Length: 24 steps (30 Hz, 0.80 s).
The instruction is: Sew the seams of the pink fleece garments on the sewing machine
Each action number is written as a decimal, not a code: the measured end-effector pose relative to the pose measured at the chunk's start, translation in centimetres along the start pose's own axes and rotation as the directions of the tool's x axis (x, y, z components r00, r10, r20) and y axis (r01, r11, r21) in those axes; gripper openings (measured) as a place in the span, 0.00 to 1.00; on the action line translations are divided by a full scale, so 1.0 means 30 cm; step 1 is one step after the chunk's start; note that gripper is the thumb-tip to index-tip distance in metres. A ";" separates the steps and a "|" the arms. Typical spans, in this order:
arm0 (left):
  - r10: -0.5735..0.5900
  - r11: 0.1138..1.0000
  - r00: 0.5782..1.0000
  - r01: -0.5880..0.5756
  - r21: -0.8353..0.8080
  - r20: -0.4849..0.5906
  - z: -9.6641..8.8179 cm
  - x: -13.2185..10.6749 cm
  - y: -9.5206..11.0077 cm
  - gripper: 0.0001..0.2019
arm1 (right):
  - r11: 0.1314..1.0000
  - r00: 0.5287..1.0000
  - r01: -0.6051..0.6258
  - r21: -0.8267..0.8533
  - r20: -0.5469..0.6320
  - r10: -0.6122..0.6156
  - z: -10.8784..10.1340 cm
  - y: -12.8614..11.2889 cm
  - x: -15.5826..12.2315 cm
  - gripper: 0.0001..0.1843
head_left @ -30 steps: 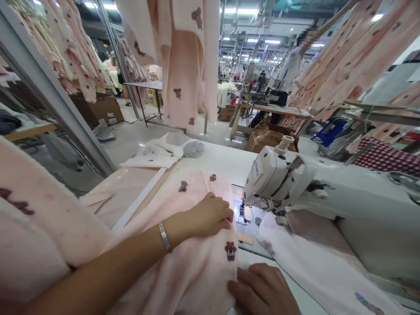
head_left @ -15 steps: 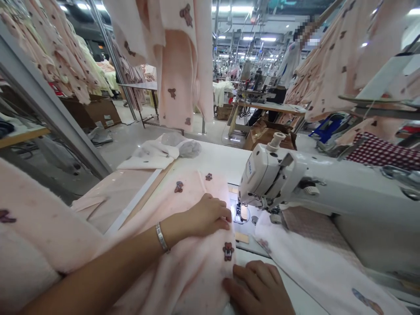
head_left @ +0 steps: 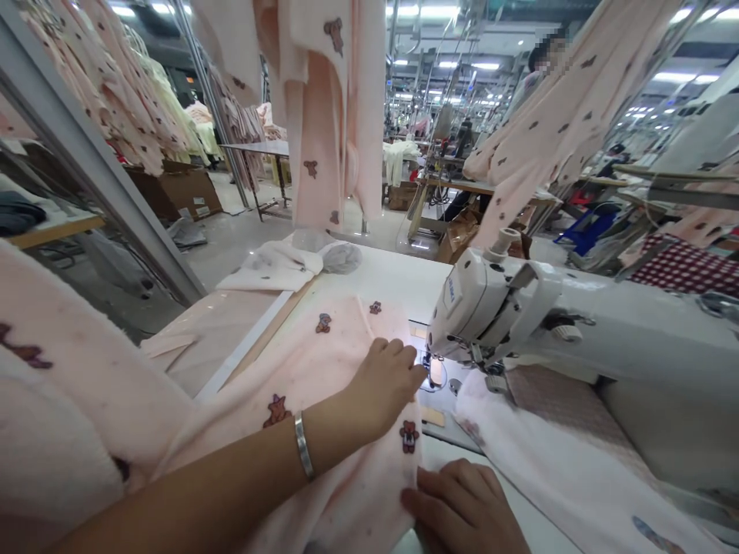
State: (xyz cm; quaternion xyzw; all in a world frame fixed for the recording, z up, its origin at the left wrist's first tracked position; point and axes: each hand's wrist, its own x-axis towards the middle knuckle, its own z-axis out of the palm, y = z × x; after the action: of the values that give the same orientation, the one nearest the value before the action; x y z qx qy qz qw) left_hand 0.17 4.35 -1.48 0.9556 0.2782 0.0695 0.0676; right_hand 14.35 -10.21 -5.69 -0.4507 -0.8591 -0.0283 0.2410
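Pink fleece fabric [head_left: 352,362] with printed bears lies across the white sewing table, its right edge beside the needle area of a white sewing machine [head_left: 462,300]. My left hand [head_left: 389,385], a silver bracelet at its wrist, is closed with curled fingers on that edge, right beside the lit presser foot [head_left: 428,365]. Nearer to me, my right hand [head_left: 467,504] pinches the same edge between thumb and fingers. A bear print [head_left: 409,436] shows between the two hands. The left fingertips are partly hidden.
Another pale fabric piece [head_left: 531,446] lies right of the needle plate. A white bundle [head_left: 277,261] sits at the table's far left. Pink garments [head_left: 323,115] hang ahead, and a metal post [head_left: 115,161] slants at left. A person [head_left: 543,58] is in the background.
My left hand has shifted slightly right, closer to the presser foot, its fingers more curled. At right, hanging pink cloth has swung or moved. The view has turned slightly.
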 end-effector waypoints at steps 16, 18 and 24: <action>0.180 0.952 0.979 -0.198 -0.232 -0.095 0.028 -0.033 -0.094 0.15 | 0.999 0.998 -0.012 -0.039 -0.061 0.010 -0.029 0.096 0.112 0.17; 0.194 0.953 0.977 -0.209 -0.219 -0.091 0.032 -0.019 -0.097 0.16 | 0.998 1.000 -0.010 -0.062 -0.024 0.008 -0.043 0.109 0.103 0.14; 0.238 0.951 0.967 -0.251 -0.179 -0.092 0.034 -0.009 -0.100 0.17 | 0.981 0.994 0.101 -0.168 0.069 -0.090 -0.055 0.137 0.062 0.10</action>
State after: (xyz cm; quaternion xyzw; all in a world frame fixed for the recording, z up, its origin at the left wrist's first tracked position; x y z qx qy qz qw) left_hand -1.45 6.63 -3.00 0.9690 0.1518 0.1365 0.1395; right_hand 17.34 -6.80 -4.10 -0.4286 -0.8811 -0.0998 0.1733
